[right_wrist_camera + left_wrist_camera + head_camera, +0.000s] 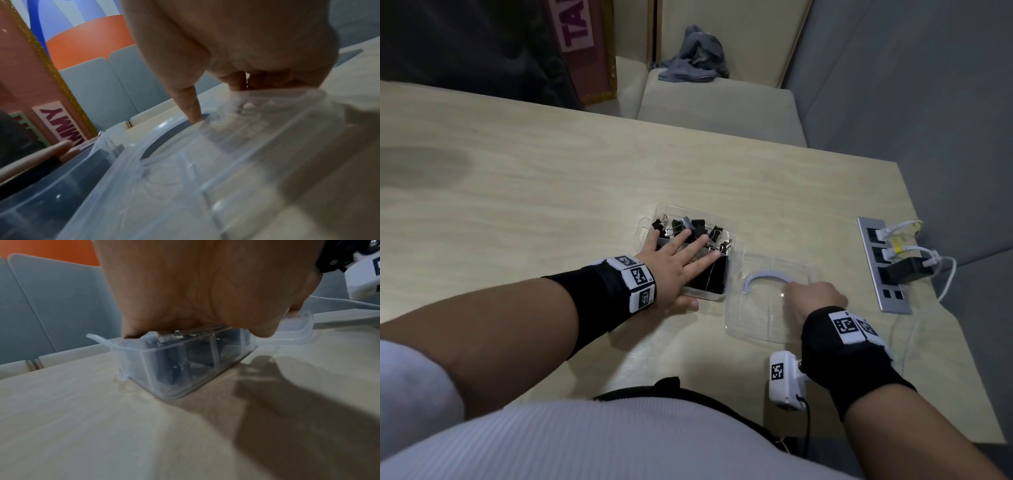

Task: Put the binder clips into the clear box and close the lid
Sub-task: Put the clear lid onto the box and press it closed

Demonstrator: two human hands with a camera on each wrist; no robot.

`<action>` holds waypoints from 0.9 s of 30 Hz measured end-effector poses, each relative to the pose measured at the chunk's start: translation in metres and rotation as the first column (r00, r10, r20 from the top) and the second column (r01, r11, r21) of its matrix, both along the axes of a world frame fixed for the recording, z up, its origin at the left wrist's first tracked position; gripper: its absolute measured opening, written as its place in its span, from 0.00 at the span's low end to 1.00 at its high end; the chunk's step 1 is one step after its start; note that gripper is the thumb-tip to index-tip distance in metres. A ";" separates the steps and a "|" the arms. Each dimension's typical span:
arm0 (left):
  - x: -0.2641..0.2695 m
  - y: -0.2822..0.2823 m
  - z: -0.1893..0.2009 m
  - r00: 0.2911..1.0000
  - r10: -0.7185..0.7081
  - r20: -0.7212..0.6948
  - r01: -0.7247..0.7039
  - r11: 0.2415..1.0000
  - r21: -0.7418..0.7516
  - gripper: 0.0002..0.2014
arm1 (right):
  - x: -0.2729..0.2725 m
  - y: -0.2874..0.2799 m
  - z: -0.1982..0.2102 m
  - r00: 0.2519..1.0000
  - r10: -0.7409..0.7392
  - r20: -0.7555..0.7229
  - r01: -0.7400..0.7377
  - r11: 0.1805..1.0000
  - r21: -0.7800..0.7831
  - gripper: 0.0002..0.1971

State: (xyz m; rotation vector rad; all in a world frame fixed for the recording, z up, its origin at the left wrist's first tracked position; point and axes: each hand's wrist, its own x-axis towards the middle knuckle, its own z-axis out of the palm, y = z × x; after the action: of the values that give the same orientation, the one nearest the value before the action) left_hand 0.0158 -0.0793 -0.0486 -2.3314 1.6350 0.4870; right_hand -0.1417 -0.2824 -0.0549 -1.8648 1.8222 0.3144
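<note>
With the binder clips in the clear box under the flat, outspread left hand, the right hand apparently grasps the lid, which next needs swinging over the box.

In the head view our left hand covers many binder clips in the clear box. At four o'clock, our right hand hides its fingertips against the lid, which blurs in the right wrist view.
</note>
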 end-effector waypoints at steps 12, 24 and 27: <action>0.015 -0.001 0.021 0.960 0.128 -0.250 -0.170 0.974 -0.152 0.40 | 0.024 0.001 0.080 0.644 0.131 0.754 0.211 0.917 -0.339 0.15; 0.061 -0.005 0.059 0.567 0.358 -0.742 -0.777 0.531 -0.338 0.20 | 0.079 0.051 0.064 0.528 0.066 0.847 -0.124 0.992 0.000 0.16; 0.067 0.006 0.052 0.596 0.477 -0.646 -0.778 0.542 -0.318 0.17 | 0.077 0.055 0.058 0.637 0.008 0.771 -0.211 0.964 0.164 0.16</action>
State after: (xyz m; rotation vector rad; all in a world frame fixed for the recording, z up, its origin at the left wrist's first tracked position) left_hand 0.0832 -0.0733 0.0033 -3.5749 1.0409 0.8962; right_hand -0.0643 -0.2279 0.0030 -1.5726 1.0221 -0.2082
